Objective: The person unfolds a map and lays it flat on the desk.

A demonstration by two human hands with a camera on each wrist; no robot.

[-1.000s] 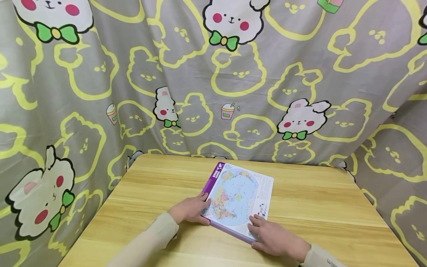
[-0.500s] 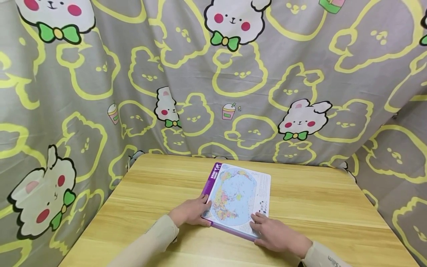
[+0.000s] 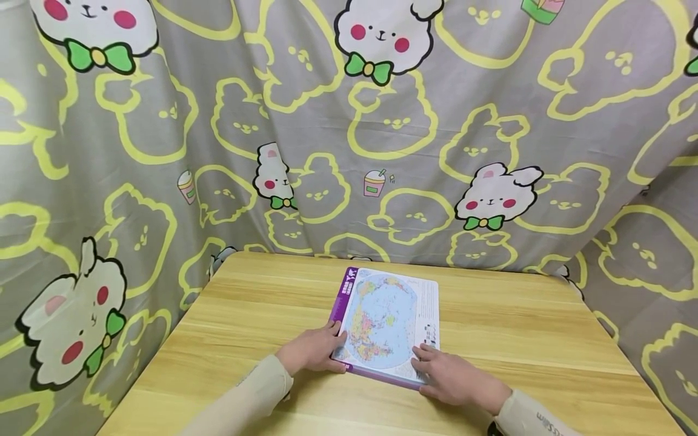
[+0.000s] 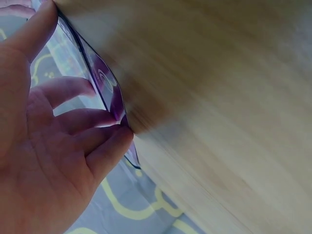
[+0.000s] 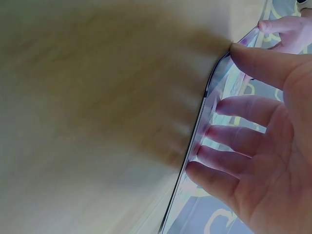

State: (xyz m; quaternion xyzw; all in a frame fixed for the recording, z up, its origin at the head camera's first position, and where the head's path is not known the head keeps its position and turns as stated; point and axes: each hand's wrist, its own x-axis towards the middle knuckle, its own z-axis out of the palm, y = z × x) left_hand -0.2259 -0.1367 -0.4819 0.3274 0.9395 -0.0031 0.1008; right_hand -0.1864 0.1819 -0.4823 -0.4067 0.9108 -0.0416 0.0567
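Observation:
A flat board printed with a round world map and a purple left border [image 3: 389,309] lies on the wooden table [image 3: 518,327]. My left hand [image 3: 313,351] rests at its near left corner, fingers laid on the purple edge. My right hand [image 3: 444,372] lies flat on the near right corner, over the white margin. In the left wrist view the left hand [image 4: 58,141] spreads fairly straight fingers against the board's edge [image 4: 109,90]. The right wrist view shows the right hand [image 5: 263,146] likewise spread along the board's rim [image 5: 214,92]. Neither hand curls round anything.
A grey cloth with yellow outlines and white bunny figures [image 3: 382,121] hangs behind and at both sides of the table. Bare wood [image 3: 245,315] lies to the left and right of the board. The table's far edge meets the cloth.
The board has turned slightly under both hands and now lies squarer to the table's edge. Both hands shifted a little with it.

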